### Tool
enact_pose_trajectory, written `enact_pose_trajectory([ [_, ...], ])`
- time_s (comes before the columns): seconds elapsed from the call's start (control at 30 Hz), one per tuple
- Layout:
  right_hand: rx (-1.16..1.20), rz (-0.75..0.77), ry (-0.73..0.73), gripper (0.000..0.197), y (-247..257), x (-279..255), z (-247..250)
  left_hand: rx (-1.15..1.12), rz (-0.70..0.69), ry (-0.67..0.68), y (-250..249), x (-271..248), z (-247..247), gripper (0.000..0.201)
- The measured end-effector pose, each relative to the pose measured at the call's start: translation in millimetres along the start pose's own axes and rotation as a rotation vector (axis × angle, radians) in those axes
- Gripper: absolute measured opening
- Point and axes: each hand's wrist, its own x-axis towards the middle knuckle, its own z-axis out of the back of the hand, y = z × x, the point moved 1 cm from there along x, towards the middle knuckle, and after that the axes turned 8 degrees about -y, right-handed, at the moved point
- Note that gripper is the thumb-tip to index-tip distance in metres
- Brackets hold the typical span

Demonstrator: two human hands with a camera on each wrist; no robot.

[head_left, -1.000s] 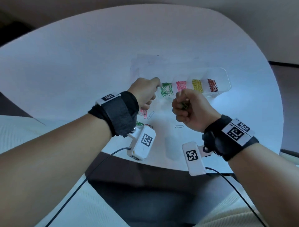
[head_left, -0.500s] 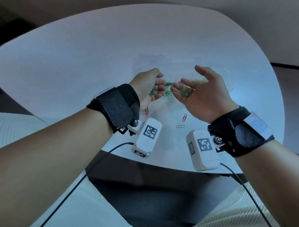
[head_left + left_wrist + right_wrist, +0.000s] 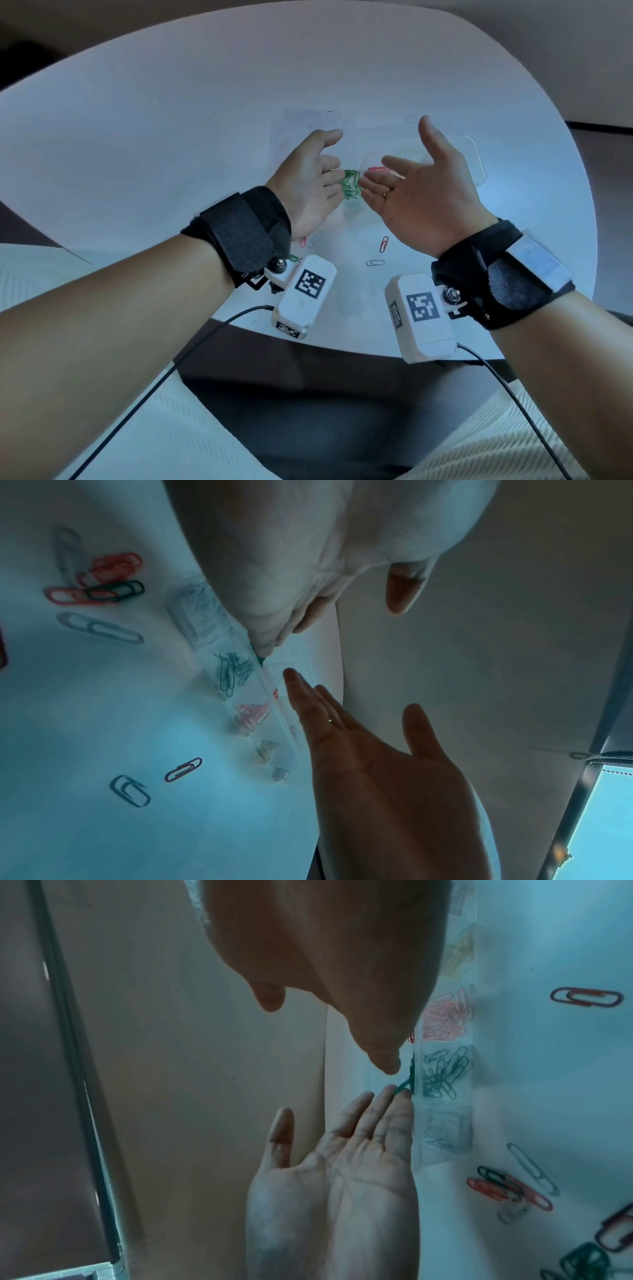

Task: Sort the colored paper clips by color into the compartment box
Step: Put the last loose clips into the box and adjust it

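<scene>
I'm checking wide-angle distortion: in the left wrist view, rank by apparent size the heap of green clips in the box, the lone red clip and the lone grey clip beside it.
1. Heap of green paper clips.
2-3. Lone grey paper clip and lone red paper clip: look alike; nearness makes it unsure.

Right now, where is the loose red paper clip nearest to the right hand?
In the head view, the red paper clip lies on the table below the right hand, just above a silver clip.

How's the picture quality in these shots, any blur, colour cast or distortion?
Head view: fisheye bends the table edge; the clear compartment box nearly vanishes in glare. Left wrist view: blue cast, near paper clips soft. Right wrist view: right hand dark and blurred, green clips fairly sharp.
</scene>
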Motion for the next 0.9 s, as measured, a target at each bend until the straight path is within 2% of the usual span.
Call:
enact_pose_trajectory([
  [0.1, 0.0, 0.036, -0.008, 0.075, 1.2, 2.1, -0.6, 0.027, -0.008, 0.015, 0.0, -1.8, -0.9, 0.077],
  [0.17, -0.03, 0.067, -0.026, 0.063, 2.4, 3.6, 0.2, 0.07, -0.05, 0.0, -0.8, -2.9, -1.5, 0.069],
  [0.23, -0.09, 0.105, -0.061, 0.048, 3.8, 4.6, 1.5, 0.16, -0.139, -0.058, -3.1, -5.3, -2.1, 0.053],
  [0.33, -0.241, 0.158, -0.107, 0.026, 6.0, 1.2, 2.1, 0.403, -0.345, -0.135, -8.3, -12.3, -2.9, 0.025],
  [0.43, -0.523, 0.249, -0.153, 0.012, 6.6, -4.3, 4.3, 0.644, -0.5, -0.15, -12.7, -22.7, -2.9, 0.018],
  [0.6, -1.158, 0.552, -0.17, 0.008, -4.0, -7.7, 24.4, 1.104, -0.567, -0.161, -8.9, -37.4, 12.3, 0.014],
  [0.73, -1.667, 0.585, -0.106, 0.01, -27.0, -1.3, 43.2, 1.442, -0.55, -0.205, 2.4, -35.1, 35.5, 0.012],
  [0.83, -1.798, 0.594, -0.068, 0.018, -43.8, 10.5, 53.7, 1.529, -0.493, -0.185, 15.2, -21.5, 42.6, 0.009],
  [0.9, -1.824, 0.609, -0.054, 0.017, -52.7, 17.0, 58.6, 1.558, -0.495, -0.16, 25.7, -11.1, 44.5, 0.009],
])
